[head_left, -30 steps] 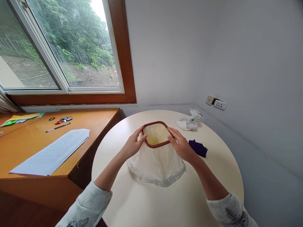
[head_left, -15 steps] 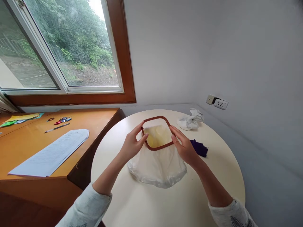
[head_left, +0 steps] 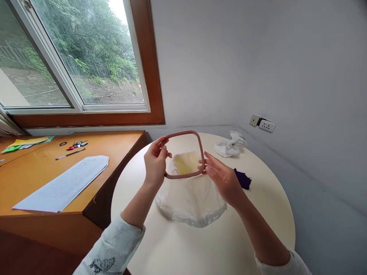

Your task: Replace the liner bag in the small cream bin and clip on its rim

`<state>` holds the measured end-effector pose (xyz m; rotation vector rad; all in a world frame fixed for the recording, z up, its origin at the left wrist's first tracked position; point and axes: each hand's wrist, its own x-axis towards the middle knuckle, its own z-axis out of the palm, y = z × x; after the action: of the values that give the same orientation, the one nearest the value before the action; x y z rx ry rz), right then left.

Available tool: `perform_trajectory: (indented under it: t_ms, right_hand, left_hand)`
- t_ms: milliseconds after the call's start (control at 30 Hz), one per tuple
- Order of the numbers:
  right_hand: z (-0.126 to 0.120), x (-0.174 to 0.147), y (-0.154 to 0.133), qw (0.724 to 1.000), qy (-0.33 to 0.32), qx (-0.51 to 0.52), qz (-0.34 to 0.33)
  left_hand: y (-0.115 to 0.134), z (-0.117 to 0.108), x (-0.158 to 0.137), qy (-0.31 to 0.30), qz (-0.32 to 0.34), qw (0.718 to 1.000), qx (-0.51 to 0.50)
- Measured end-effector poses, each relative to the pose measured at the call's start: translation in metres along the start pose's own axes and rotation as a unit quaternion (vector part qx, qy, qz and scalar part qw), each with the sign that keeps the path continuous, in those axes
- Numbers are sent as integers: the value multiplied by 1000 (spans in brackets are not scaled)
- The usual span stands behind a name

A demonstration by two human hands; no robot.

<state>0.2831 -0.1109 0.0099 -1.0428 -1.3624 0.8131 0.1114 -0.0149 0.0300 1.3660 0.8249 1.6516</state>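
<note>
A brown rounded-square ring frame (head_left: 185,176) is held up and tilted above a translucent white plastic bag (head_left: 189,202). My left hand (head_left: 155,160) grips the frame's left side, thumb in front. Around its right edge is my right hand (head_left: 223,177); some fingertips show through the opening, while the index finger stretches along the outside. The bag is draped with its loose edge spread on the round table (head_left: 172,252). Yellowish colour (head_left: 186,162) shows at the bag's mouth through the frame; what shapes the bag underneath is mostly hidden.
Crumpled white plastic (head_left: 231,145) lies at the table's back right, with dark purple cloth (head_left: 242,179) nearer. On the wooden desk (head_left: 126,143) at left are paper sheets (head_left: 65,183), a pen (head_left: 70,154) and keys (head_left: 77,145). A wall socket (head_left: 267,126) is at right.
The brown frame has been lifted off the bag's mouth, tilted up and shifted slightly left. My left hand has turned more upright with it; my right hand's fingers have shifted around the frame's right edge.
</note>
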Motion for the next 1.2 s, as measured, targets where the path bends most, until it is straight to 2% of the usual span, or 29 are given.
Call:
perform_trajectory:
  t_ms: [100,233,433,600,800,1000,1200]
  right_hand:
    - [7,-2,-4,999,-22,23,-13]
    - [10,3,0,999,22,37,-30]
    - [-1,10,3,998,54,44,-7]
    - [-9,10,-5,994,94,43,19]
    - [-11,12,-3,991,111,67,30]
    - [-13,13,2,985,139,88,58]
    - [-17,16,7,979,152,126,50]
  left_hand:
    - [-2,8,-4,24,2,1000,-2]
    - [-4,12,-11,10,-15,1000,1]
    - [-1,-3,-12,-29,-10,999,28]
    - [1,-10,-9,-67,-36,996,36]
    - [3,-14,-9,-92,-34,988,121]
    - [4,-19,-10,-137,-40,966,215]
    - [-2,-20,-13,-128,-48,956,261]
